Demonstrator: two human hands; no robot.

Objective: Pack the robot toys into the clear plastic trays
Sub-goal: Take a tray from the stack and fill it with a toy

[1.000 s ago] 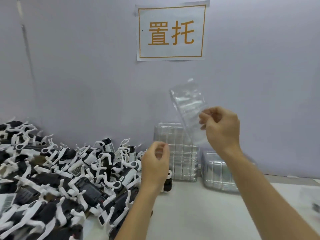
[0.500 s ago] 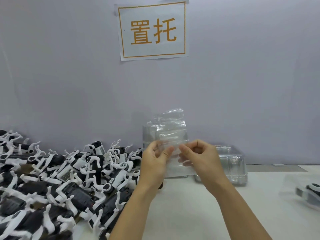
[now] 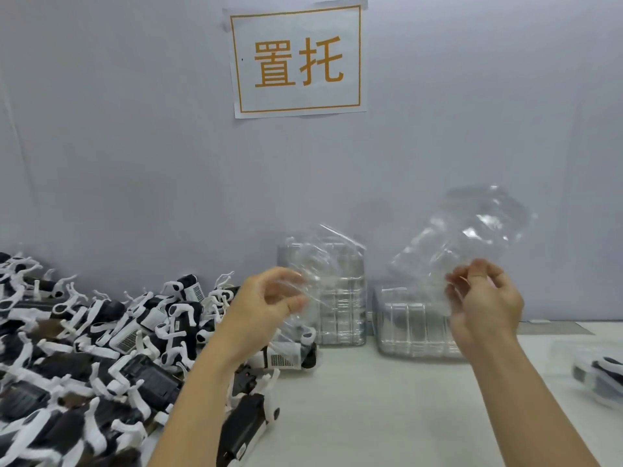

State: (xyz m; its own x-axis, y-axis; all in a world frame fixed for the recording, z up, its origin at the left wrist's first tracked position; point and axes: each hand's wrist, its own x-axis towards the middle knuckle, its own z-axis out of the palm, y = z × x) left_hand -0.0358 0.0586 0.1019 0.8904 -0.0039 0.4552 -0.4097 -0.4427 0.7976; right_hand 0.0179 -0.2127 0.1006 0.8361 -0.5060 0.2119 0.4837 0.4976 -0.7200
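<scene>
My left hand (image 3: 269, 299) pinches one clear plastic tray (image 3: 332, 264) in front of the upright tray stack. My right hand (image 3: 482, 298) pinches a second clear tray (image 3: 472, 230), which tilts up and to the right above the low tray stack. The two trays are apart, both raised off the table. A large heap of black-and-white robot toys (image 3: 101, 348) covers the table's left side. One toy (image 3: 286, 355) lies just below my left wrist.
An upright stack of clear trays (image 3: 347, 318) leans on the wall, and a lower stack (image 3: 411, 332) lies to its right. A packed toy in a tray (image 3: 600, 375) sits at the right edge. A paper sign (image 3: 298, 59) hangs on the grey wall.
Both hands held the trays together in the middle half a second ago. Now they have pulled apart, each with one tray; the right one swung up to the right.
</scene>
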